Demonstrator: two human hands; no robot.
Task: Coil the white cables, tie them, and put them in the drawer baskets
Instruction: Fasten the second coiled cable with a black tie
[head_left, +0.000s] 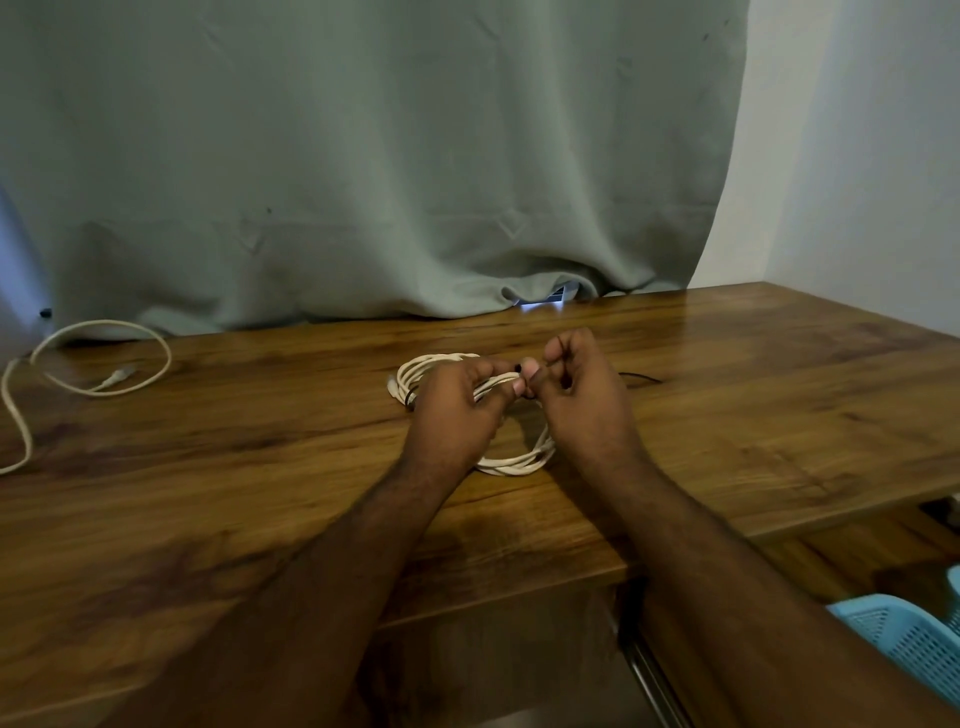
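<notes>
On the wooden table (727, 364), roughly at its middle, lies a coil (511, 460) of white cable, already wound into several loops, and both hands are busy at its far side. His left hand (454, 410) has its fingers curled round the bunched strands, holding them together, while the right hand (579, 392) is closed up against it, fingertips pinching something small and dark at the bundle — a tie (411, 399), by my guess, since a dark band already shows on the coil's left side and a thin dark strand trails off to the right. So the winding of this one looks finished and the tying is under way, though I can't tell whether the knot or twist is made yet. Off at the left end of the table a second cable (104, 358) sprawls loose — uncoiled, untied, its plug lying inside its own slack loop. Down at the lower right a blue basket (904, 639) peeks out beneath the table edge; whether it holds anything I can't see from this angle. By that reckoning, nothing is visibly stowed yet, and one whole cable remains.
</notes>
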